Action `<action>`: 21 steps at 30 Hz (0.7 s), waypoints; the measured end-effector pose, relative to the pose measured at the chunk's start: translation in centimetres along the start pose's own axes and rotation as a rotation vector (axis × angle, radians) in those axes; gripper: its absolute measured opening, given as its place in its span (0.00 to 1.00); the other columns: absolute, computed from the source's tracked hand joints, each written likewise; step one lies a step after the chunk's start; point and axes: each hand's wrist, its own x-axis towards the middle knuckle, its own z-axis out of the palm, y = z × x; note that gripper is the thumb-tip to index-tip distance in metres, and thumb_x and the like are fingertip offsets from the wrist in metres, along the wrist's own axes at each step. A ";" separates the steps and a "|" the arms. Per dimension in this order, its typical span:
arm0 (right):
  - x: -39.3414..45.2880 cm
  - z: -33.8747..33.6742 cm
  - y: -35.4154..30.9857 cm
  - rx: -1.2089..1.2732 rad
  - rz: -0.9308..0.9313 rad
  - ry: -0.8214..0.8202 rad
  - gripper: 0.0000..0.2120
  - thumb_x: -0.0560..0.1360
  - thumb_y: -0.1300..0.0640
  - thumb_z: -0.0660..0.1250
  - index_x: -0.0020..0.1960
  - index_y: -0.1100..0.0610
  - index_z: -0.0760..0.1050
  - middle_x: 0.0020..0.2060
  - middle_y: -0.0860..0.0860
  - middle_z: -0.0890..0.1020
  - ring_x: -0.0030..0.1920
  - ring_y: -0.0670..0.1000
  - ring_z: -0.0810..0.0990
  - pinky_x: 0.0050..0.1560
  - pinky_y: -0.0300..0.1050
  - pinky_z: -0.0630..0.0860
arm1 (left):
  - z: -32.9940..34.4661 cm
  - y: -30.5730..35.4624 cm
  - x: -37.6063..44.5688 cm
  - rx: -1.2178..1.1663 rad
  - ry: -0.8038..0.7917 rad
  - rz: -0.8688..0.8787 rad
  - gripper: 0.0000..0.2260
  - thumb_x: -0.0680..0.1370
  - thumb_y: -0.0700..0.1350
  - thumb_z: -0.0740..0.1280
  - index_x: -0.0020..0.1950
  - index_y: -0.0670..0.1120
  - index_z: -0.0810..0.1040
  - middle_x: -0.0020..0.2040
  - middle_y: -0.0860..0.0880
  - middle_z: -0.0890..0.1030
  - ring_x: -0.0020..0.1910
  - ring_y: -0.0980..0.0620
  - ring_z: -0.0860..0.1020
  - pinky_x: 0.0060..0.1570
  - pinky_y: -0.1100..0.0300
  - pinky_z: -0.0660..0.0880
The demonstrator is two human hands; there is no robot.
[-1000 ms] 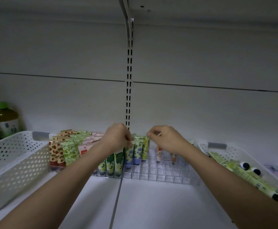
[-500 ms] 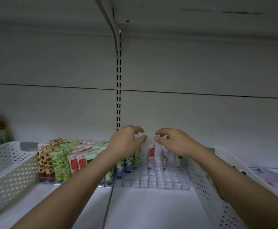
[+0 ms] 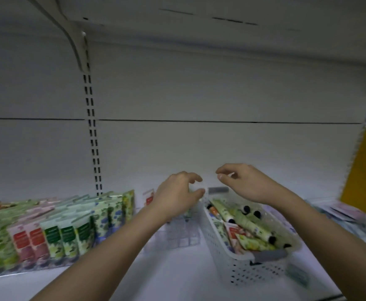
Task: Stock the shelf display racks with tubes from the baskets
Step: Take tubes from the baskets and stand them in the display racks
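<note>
A: Entry, head view. Both hands are seen raised above the shelf [image 3: 177, 276]. The left hand [image 3: 177, 196] is held over the clear rack [image 3: 183, 232], fingers loosely curved and parted, thumb apart from them; nothing is held in it.

B: And the other hand?

A: The right hand [image 3: 243, 183] is held above the back end of the white basket [image 3: 249, 268], fingers bent and spread, nothing pinched between them. The two hands are near each other but not touching.

B: Location of the tubes?

A: Two groups are noted. Standing tubes [image 3: 53, 231] are packed in rows in the rack on the left part of the shelf (green, pink and red prints; labels too blurred to be read). A single tube with a red label [image 3: 149, 197] is seen upright further back, just left of the left hand. Loose tubes [image 3: 243, 227] are heaped lying down in the basket, several with black caps.

B: Basket position?

A: It is set on the shelf just right of the rack's empty cells, its grey handle [image 3: 269, 255] at the near end. Whether basket and rack touch cannot be told, the left forearm being in front.

B: Anything else recorded?

A: A slotted upright [image 3: 91, 135] is fixed to the back panel, a bracket [image 3: 73, 40] at its top. A yellow panel [image 3: 364, 168] is seen at far right, with pale flat packets [image 3: 338, 213] lying below it.
</note>
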 end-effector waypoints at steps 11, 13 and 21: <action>-4.8 0.2 4.5 0.143 0.083 -0.025 0.06 0.79 0.47 0.64 0.51 0.42 0.80 0.46 0.40 0.82 0.41 0.40 0.81 0.42 0.37 0.76 | 3.6 3.5 0.6 0.081 -0.349 0.042 0.08 0.72 0.49 0.71 0.41 0.45 0.86 0.37 0.51 0.83 0.35 0.53 0.77 0.36 0.60 0.74; -5.1 0.7 4.8 0.172 0.096 -0.019 0.06 0.78 0.49 0.65 0.49 0.42 0.80 0.45 0.40 0.82 0.40 0.39 0.80 0.40 0.36 0.74 | 4.2 3.7 0.5 0.143 -0.386 0.004 0.10 0.70 0.48 0.71 0.37 0.41 0.81 0.33 0.46 0.75 0.31 0.50 0.71 0.30 0.58 0.67; -5.1 2.0 5.3 0.258 0.149 0.039 0.07 0.78 0.52 0.65 0.46 0.44 0.81 0.41 0.43 0.82 0.37 0.38 0.79 0.35 0.33 0.71 | 4.8 4.8 0.6 0.287 -0.384 -0.023 0.11 0.72 0.52 0.70 0.38 0.45 0.74 0.49 0.46 0.68 0.45 0.48 0.70 0.38 0.57 0.67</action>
